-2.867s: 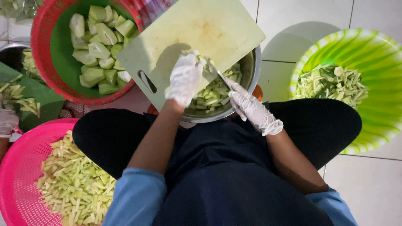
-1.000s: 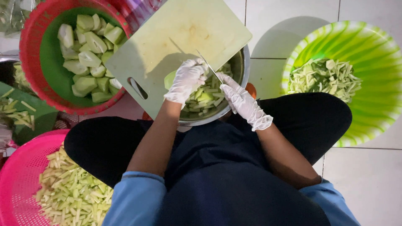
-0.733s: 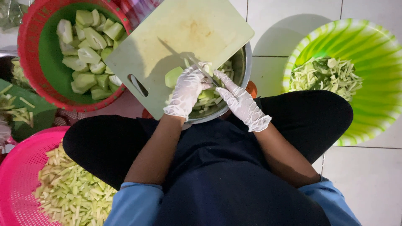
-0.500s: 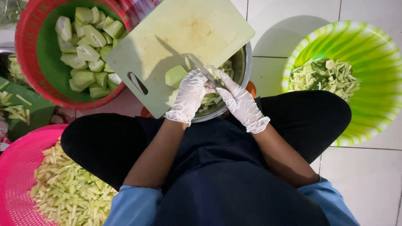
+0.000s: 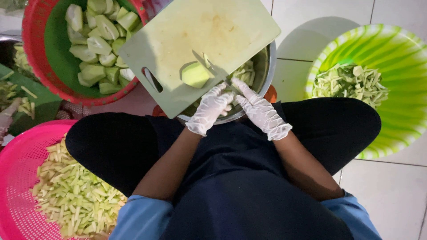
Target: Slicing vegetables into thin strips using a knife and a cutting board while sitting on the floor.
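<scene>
The pale green vegetable chunk (image 5: 195,74) lay on the cutting board (image 5: 200,40) at upper centre; the gloved left hand (image 5: 212,106) and right hand (image 5: 258,109) sat just below, fingers loosely curled, grip unclear.

Tiled floor (image 5: 396,195) – baskets (image 5: 402,80), bowl (image 5: 267,66)

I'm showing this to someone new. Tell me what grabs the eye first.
Two gloved hands, left hand and right hand, meet at the near edge of a pale green cutting board set over a metal bowl. A pale green chunk lies on the board. Bright baskets ring the scene: red upper left, pink lower left, lime green right.
</scene>
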